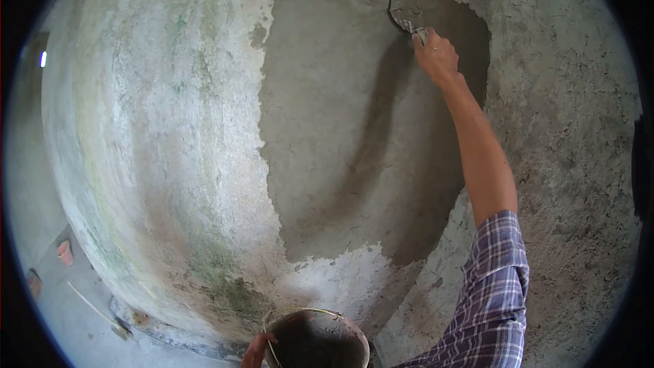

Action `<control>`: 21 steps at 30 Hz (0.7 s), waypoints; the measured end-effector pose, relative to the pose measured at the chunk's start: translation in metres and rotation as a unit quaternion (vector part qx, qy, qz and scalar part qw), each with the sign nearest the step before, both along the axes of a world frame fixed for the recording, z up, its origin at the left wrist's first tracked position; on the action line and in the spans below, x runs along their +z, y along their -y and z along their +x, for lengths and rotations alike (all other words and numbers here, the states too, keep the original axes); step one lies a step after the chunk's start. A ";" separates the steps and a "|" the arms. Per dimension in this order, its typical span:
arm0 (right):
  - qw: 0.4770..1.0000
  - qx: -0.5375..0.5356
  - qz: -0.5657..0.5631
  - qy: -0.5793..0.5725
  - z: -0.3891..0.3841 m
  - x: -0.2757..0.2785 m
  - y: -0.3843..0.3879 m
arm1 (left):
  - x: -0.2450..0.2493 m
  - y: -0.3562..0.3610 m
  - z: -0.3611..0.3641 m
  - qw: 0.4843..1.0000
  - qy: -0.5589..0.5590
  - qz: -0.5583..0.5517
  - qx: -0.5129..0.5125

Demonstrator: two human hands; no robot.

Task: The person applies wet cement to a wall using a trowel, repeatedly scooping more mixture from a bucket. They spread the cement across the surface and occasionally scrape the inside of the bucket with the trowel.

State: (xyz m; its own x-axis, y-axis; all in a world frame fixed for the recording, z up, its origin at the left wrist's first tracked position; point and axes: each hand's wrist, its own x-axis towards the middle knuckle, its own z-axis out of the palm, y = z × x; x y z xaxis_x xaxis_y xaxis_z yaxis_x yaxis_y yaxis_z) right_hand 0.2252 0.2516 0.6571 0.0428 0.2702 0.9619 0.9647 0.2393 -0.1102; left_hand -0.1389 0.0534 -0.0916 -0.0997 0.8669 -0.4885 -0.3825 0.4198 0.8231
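Observation:
My right hand (437, 56) is closed round the handle of a trowel (406, 5), whose blade lies against the wall near the top of a grey patch of wet-looking plaster (327, 95). The arm reaches up in a rolled plaid sleeve and casts a long shadow over the patch. At the bottom of the view, my left hand (257, 350) grips the left rim of a bucket (361, 341) with a thin wire handle. The bucket's inside is dark, so its contents are hard to make out.
Old whitish wall (204, 129) with green stains surrounds the patch, and a rough wall (565, 163) meets it at the right. On the floor at lower left are a small reddish cup (65, 253) and a long-handled tool (95, 307).

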 end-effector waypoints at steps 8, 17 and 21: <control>0.998 0.026 -0.048 0.040 0.039 -0.038 0.042 | 0.079 0.003 0.027 1.000 0.009 -0.007 -0.008; 0.993 0.051 -0.027 -0.106 0.022 0.020 -0.008 | -0.067 -0.029 -0.015 0.980 -0.052 0.189 -0.019; 0.995 0.101 -0.007 -0.009 -0.045 0.017 -0.002 | 0.033 -0.003 0.008 0.998 0.062 0.016 -0.012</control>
